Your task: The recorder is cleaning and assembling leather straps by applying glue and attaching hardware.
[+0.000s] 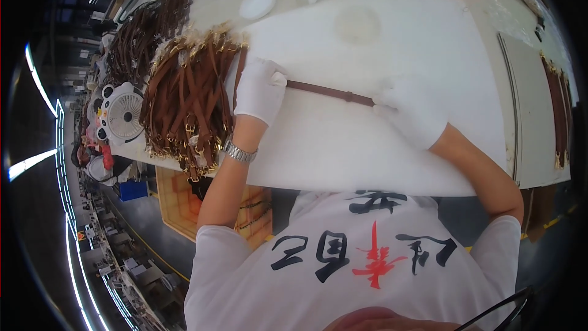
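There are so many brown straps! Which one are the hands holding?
The single brown leather strap stretched flat on the white board, between left hand and right hand. The others lie heaped in the pile.

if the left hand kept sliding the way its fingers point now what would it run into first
The left hand points up and slightly right across the white work mat. It pinches a brown leather strap. Straight on looks bare mat first, then probably the small white dish, though depth is unclear.
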`<state>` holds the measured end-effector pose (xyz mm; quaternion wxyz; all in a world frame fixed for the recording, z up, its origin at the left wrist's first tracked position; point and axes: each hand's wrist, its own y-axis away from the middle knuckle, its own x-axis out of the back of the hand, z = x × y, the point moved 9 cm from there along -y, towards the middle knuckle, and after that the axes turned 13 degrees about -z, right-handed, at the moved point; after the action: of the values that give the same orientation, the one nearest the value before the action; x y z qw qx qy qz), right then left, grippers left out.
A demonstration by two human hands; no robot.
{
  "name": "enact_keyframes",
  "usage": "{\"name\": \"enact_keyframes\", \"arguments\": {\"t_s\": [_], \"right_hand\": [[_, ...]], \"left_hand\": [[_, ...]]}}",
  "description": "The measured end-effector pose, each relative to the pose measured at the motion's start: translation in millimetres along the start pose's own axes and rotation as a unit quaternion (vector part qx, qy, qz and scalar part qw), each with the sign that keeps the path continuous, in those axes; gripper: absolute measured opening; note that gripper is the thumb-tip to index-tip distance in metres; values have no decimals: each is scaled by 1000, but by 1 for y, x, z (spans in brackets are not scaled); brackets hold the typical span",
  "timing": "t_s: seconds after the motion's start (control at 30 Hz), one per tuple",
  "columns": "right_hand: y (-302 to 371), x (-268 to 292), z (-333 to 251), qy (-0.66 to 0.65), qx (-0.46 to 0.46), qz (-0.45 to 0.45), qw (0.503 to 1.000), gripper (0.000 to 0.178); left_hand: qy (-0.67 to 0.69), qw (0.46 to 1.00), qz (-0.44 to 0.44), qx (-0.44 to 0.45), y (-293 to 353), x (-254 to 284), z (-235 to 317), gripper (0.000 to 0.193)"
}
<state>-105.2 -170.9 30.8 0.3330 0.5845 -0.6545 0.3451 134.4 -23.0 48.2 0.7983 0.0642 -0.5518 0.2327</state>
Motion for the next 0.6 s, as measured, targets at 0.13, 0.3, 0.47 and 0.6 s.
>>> {"name": "enact_keyframes", "arguments": {"t_s": [0.13,0.3,0.47,0.6], "right_hand": [[-3,2,-4,37,-6,-6,999,15],[2,3,-2,27,-12,9,1000,16],[4,-7,7,-6,-4,21,1000,14],[3,-1,3,3,8,25,1000,13]], "left_hand": [[-126,992,-1,-22,1,-28,-24,9],[180,934,-134,279,0,-30,-62,10],[-15,993,-79,-83,4,-50,79,13],[-16,991,-60,-122,10,-68,102,12]]}}
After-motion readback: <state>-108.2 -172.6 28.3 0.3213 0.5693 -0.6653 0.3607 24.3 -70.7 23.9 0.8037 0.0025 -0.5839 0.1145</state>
